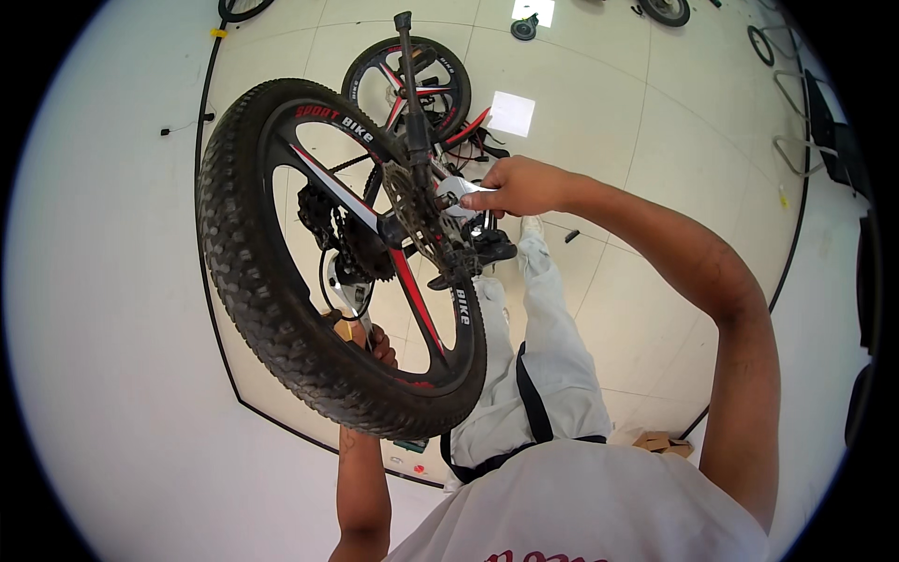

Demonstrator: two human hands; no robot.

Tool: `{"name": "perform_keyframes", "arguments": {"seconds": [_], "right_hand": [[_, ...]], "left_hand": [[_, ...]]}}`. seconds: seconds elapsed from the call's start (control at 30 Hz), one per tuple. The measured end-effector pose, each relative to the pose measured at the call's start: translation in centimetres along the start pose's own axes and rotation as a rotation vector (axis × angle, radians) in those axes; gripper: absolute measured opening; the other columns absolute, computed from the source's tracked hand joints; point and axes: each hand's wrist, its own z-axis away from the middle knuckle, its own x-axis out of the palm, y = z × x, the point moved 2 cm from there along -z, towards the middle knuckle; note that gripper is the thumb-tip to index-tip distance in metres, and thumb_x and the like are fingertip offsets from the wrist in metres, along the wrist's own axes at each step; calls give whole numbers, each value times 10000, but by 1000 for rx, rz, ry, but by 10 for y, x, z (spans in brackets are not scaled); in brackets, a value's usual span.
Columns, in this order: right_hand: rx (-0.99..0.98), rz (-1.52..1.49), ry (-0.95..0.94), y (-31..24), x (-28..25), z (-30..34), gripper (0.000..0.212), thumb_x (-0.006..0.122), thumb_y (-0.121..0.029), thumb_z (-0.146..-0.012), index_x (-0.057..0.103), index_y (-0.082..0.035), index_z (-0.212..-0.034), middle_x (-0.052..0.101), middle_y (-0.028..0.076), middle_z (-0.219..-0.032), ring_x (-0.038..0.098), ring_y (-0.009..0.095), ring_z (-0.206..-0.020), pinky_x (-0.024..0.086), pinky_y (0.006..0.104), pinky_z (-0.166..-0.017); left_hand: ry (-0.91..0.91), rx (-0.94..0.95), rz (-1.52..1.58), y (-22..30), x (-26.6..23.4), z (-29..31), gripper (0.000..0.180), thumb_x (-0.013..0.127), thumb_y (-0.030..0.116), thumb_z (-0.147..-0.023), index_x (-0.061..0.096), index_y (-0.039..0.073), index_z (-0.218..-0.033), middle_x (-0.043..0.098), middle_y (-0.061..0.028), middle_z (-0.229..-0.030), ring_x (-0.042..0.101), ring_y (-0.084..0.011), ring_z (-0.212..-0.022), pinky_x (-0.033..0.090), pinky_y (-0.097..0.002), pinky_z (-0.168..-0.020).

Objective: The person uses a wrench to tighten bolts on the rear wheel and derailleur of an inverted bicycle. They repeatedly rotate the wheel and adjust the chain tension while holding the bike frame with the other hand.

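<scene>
A fat-tyred bicycle wheel (242,239) stands large in front of me, its black spokes striped red and white. At its hub are a brake disc (407,220) on the right side and a sprocket cassette (368,251) on the left. My left hand (380,347), partly hidden behind the tyre, is closed round the handle of a silver adjustable wrench (349,288), whose head is beside the sprockets. On the disc side, my right hand (526,187) is closed on a silver wrench (461,193) at the axle end. Whether either wrench grips a nut cannot be made out.
Beyond it is the bicycle's other wheel (459,80), with a black tube (408,70) rising between. A small dark piece (571,236) lies on the tiled floor. Further off are a round black part (524,28), another wheel (667,7) and metal-framed chairs (796,155).
</scene>
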Motion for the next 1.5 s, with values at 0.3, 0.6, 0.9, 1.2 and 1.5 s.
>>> {"name": "perform_keyframes", "arguments": {"seconds": [0.3, 0.6, 0.9, 1.2, 1.5], "right_hand": [[19, -97, -76, -8, -3, 10, 527, 476, -465, -977, 656, 9, -836, 532, 39, -634, 465, 153, -601, 395, 335, -598], [53, -153, -58, -4, -3, 9, 463, 552, -419, -954, 640, -12, -753, 482, -1, -577, 405, 100, -541, 313, 292, -513], [23, -214, -105, 9, -2, -4, 476, 561, -451, -939, 640, -29, -734, 464, -14, -559, 375, 83, -481, 278, 280, -447], [59, -202, -107, 4, -4, 1, 552, 582, -538, -905, 623, -33, -687, 441, -14, -508, 367, 83, -434, 249, 277, -404], [121, -170, -142, 1, -5, -1, 541, 549, -529, -924, 628, -28, -734, 409, -30, -526, 349, 89, -472, 262, 287, -455]], "left_hand": [[1, 11, -7, 2, 4, 2, 500, 460, 589, -949, 422, 119, -785, 295, 45, -585, 250, -70, -453, 204, -229, -415], [3, 12, 3, 1, 1, 0, 496, 469, 585, -948, 434, 118, -782, 305, 47, -584, 252, -66, -454, 210, -222, -419], [-4, 6, 18, 1, 1, 1, 487, 476, 575, -951, 441, 120, -782, 309, 48, -585, 252, -67, -459, 212, -219, -424], [-30, 10, 27, -1, -3, -3, 484, 453, 565, -964, 452, 115, -787, 311, 46, -581, 254, -70, -458, 220, -224, -424], [-1, 27, -2, 1, 2, 1, 484, 445, 571, -965, 446, 121, -785, 307, 49, -579, 244, -68, -460, 215, -223, -434]]}}
